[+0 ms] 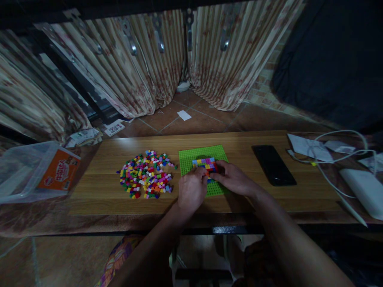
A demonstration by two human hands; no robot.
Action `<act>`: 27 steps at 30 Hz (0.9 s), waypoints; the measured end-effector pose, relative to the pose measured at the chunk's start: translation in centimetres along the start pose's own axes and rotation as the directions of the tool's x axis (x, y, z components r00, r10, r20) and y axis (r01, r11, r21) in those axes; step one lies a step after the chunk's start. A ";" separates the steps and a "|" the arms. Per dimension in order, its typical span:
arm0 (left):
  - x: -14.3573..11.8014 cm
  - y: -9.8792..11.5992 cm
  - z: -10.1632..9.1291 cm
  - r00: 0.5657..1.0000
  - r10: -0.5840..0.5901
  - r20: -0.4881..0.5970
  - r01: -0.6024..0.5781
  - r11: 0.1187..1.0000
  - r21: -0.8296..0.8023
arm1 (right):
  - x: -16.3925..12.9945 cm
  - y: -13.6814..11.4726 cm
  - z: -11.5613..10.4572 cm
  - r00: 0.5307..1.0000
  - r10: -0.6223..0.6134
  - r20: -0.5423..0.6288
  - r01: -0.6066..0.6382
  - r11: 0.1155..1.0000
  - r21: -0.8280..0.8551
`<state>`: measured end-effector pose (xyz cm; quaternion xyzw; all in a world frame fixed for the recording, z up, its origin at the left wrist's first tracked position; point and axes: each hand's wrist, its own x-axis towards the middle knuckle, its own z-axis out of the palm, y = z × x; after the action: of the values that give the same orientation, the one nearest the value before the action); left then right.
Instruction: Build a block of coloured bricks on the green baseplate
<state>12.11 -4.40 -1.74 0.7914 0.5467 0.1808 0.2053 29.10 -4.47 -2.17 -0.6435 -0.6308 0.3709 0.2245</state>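
Observation:
Both hands are at a small block of coloured toy bricks [204,161] standing on a green studded baseplate [202,152]. My left hand [191,188] is closed at the block's near left side, fingertips pinched at a small orange brick [206,173]. From the right, my right hand [235,177] grips the block's edge, its thumb close to the left fingertips. Light blue, yellow and purple bricks show along the far edge, with red and dark blue ones inside. The fingers hide the near part of the block. Left of the baseplate lies a spread pile of loose toy bricks [146,173].
A wooden board [239,139] lies under everything. A black phone [273,164] is on the right, then a white cable [332,161] and a white box-shaped device [363,193]. At the far left stands a clear plastic tub [22,171] with an orange label.

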 end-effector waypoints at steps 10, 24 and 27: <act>0.0 0.1 0.2 1.000 -0.024 0.001 0.024 1.000 0.016 | -0.1 -0.6 0.1 0.999 0.043 -0.002 -0.043 0.998 -0.040; 0.2 0.2 -0.2 0.999 -0.031 0.017 0.031 1.000 -0.005 | 0.0 -0.7 0.3 0.994 0.110 -0.027 -0.111 0.993 -0.045; 0.2 0.3 -0.4 0.999 -0.030 0.036 0.030 1.000 0.004 | -0.1 -0.5 0.2 0.998 0.066 0.002 -0.066 0.997 -0.034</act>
<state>12.18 -4.25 -1.21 0.7865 0.5552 0.1623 0.2163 28.63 -4.54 -1.88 -0.6671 -0.6158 0.3684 0.2001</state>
